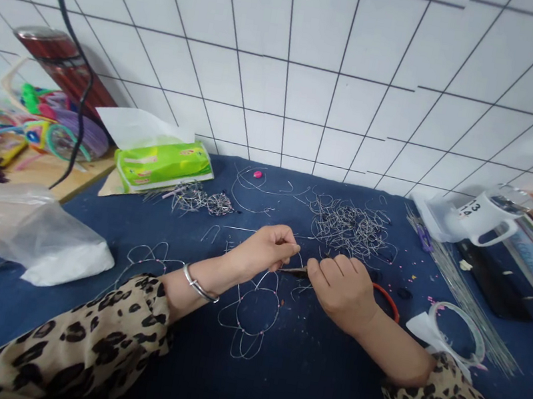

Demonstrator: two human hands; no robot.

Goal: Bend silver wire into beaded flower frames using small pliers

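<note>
A wire flower shape (pixel 251 310) with small pink beads lies on the dark blue cloth (pixel 298 380) in front of me. My left hand (pixel 266 250) is closed in a pinch on the top of this wire flower. My right hand (pixel 340 289) is closed around a thin dark tool (pixel 294 271) whose tip points left and meets the wire at my left fingers. A silver bangle (pixel 199 285) sits on my left wrist. Both sleeves have a leopard print.
A tangle of bent wires (pixel 350 228) lies behind my hands; another wire flower (pixel 148 260) at left. A green tissue pack (pixel 163 163), clear plastic bag (pixel 24 228), white mug (pixel 489 214), straight wire bundle (pixel 464 291), tape roll (pixel 461 328) and orange ring (pixel 389 300) surround them.
</note>
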